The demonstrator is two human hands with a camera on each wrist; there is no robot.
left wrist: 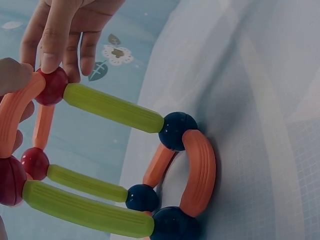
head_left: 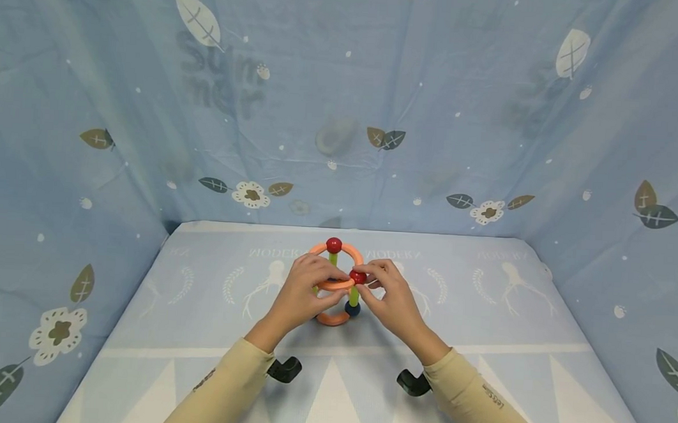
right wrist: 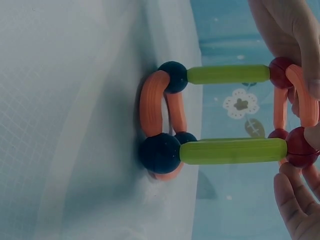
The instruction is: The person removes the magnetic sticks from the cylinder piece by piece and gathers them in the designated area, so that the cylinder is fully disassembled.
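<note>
A toy frame of balls and rods stands on the table. Its lower ring joins dark blue balls (left wrist: 177, 131) with orange curved rods (left wrist: 201, 172). Straight green rods (left wrist: 115, 108) rise from these to red balls (right wrist: 302, 147), which more orange curved rods link into an upper ring. My left hand (head_left: 302, 291) pinches the front orange curved rod (head_left: 335, 285) of the upper ring between thumb and fingers. On the front right, my right hand (head_left: 393, 299) pinches a red ball (head_left: 358, 277) at that rod's end. Another red ball (head_left: 334, 244) shows at the back.
Under the toy is a table (head_left: 194, 332) with a pale printed cover. A patterned blue curtain (head_left: 322, 95) hangs behind it and along both sides. Dark wrist mounts (head_left: 284, 369) stick out beside the sleeves, low over the table.
</note>
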